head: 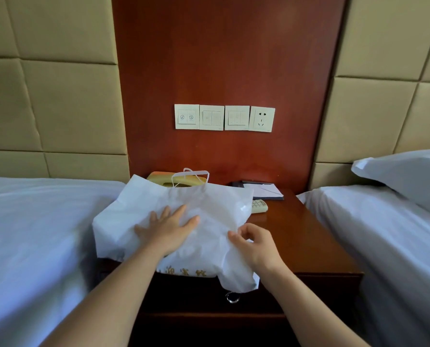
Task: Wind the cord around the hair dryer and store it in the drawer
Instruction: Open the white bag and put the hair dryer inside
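A white plastic bag lies on the wooden nightstand, hanging over its front edge. My left hand presses flat on the bag with fingers spread. My right hand pinches the bag's right side between curled fingers and thumb. No hair dryer or cord shows; whatever is in the bag is hidden. Below the bag's hanging corner is the drawer front with a ring pull, closed.
A yellowish telephone sits behind the bag. A notepad holder and a remote control lie at the back right. Beds flank the nightstand, with a pillow at right. Wall switches and a socket are above.
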Demonstrator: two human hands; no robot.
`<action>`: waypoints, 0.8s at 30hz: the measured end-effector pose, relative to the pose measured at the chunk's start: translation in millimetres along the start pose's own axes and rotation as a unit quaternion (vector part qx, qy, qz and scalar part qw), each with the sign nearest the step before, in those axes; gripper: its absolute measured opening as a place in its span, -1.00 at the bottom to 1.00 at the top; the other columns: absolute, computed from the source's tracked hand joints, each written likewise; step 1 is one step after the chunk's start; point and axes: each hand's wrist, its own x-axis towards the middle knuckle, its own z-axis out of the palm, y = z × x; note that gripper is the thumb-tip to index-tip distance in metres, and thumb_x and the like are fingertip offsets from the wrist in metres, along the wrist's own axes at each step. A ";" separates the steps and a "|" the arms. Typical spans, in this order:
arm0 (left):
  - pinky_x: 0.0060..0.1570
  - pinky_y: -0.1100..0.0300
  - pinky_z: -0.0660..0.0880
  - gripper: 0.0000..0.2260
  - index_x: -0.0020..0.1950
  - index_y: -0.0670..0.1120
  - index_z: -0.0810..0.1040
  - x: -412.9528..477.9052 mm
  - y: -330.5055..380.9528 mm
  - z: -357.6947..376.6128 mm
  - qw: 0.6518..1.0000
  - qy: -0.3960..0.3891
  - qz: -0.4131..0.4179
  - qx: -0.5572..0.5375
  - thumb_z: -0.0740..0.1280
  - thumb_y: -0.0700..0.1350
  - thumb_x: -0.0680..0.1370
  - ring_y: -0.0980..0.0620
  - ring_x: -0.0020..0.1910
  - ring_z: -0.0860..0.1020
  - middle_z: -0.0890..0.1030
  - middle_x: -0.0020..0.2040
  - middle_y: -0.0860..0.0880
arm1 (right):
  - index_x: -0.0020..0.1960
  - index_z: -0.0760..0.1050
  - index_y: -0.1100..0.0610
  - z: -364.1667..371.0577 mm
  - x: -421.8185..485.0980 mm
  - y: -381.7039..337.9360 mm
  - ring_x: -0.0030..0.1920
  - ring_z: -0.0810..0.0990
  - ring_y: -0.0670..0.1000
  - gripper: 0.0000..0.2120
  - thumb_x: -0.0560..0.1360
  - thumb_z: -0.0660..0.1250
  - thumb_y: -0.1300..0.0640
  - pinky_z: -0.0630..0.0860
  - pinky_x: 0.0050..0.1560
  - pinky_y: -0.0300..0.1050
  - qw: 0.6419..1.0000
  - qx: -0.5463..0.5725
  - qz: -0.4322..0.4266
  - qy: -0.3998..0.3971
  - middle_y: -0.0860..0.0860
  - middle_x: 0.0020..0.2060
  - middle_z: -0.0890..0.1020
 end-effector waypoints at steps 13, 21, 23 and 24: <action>0.38 -0.31 -0.01 -0.42 0.51 0.28 0.04 -5.9 -2.1 2.8 1.000 0.007 -0.007 0.004 -0.09 0.40 0.50 -0.12 0.54 0.03 0.06 0.57 0.07 | -0.40 0.32 0.19 -33.5 -7.1 8.3 -0.44 0.39 -0.08 -0.63 0.57 0.23 0.15 0.39 -0.29 -0.24 0.996 -0.010 0.033 -0.087 0.05 -0.47 0.40; 0.38 -0.28 0.02 -0.41 0.51 0.27 0.02 -10.4 0.1 6.8 1.000 0.020 -0.017 0.015 -0.11 0.40 0.50 -0.12 0.54 0.05 0.07 0.57 0.06 | -0.42 0.28 0.11 -15.8 -11.2 -1.9 -0.44 0.28 -0.05 -0.59 0.56 0.24 0.03 0.19 -0.44 -0.26 0.986 -0.039 0.081 -0.140 -0.01 -0.47 0.30; 0.37 -0.27 0.04 -0.41 0.51 0.27 0.05 -11.9 1.1 8.7 0.999 0.028 -0.018 0.017 -0.11 0.40 0.50 -0.11 0.52 0.08 0.10 0.56 0.06 | -0.41 0.20 0.15 -15.6 -10.5 -5.1 -0.44 0.18 -0.06 -0.59 0.57 0.23 0.11 0.10 -0.45 -0.25 0.990 -0.057 0.022 -0.130 0.02 -0.46 0.21; 0.36 -0.26 0.06 -0.42 0.50 0.26 0.06 -12.6 2.9 9.6 0.999 0.034 -0.019 0.016 -0.11 0.40 0.50 -0.11 0.51 0.10 0.13 0.55 0.05 | -0.39 0.23 0.18 -18.1 -11.9 -6.5 -0.43 0.18 -0.05 -0.61 0.57 0.23 0.13 0.11 -0.45 -0.24 0.992 -0.049 0.002 -0.118 0.05 -0.45 0.21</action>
